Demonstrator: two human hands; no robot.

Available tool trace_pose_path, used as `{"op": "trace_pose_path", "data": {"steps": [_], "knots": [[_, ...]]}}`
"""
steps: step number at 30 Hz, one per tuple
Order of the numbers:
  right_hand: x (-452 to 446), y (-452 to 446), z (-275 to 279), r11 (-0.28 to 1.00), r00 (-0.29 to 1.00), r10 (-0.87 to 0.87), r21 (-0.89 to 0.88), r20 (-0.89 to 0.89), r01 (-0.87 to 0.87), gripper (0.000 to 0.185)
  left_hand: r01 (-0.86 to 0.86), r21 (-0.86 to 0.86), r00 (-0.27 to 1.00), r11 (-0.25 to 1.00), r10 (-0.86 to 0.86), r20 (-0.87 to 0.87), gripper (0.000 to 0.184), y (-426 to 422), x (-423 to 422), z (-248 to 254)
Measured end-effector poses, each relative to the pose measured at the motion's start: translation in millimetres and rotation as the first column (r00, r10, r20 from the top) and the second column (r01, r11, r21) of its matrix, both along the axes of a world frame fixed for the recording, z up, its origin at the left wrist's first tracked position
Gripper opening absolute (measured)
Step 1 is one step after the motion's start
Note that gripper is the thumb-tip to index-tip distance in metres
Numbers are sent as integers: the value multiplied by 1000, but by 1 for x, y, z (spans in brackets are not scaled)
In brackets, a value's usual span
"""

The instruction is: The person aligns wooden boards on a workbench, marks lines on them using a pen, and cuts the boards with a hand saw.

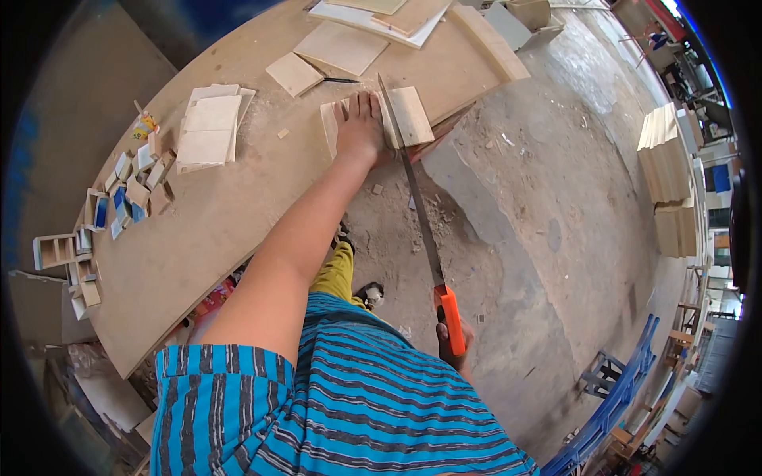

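Observation:
My left hand (361, 123) lies flat with its fingers stretched out, pressing on a pale wooden board (411, 116) at the table's edge. A hand saw (421, 208) crosses that board just right of my fingers, its blade running down toward me. The saw's orange handle (452, 317) is gripped by my right hand (456, 349), low in front of my striped shirt. The handle hides part of that hand. Beyond the board, a dark pen-like stick (342, 80) rests beside a small square of wood (294, 74).
Thin wooden sheets (208, 131) are stacked on the table (171, 262), with several small wooden boxes (131, 190) at its left edge. More boards (341, 46) lie at the far side. Debris covers the floor (524, 230); a blue plastic piece (611, 412) stands lower right.

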State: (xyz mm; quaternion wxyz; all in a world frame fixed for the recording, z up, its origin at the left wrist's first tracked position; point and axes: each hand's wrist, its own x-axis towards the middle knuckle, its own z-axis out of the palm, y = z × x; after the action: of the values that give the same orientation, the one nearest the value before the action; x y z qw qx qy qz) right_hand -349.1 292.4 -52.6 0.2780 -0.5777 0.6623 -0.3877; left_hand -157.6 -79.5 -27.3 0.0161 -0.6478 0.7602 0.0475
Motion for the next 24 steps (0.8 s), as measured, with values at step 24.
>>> {"op": "trace_pose_path", "data": {"steps": [24], "knots": [[11, -97, 32, 998, 995, 15, 52, 100, -20, 28, 4, -119, 1000, 993, -7, -21, 121, -4, -5, -1]]}}
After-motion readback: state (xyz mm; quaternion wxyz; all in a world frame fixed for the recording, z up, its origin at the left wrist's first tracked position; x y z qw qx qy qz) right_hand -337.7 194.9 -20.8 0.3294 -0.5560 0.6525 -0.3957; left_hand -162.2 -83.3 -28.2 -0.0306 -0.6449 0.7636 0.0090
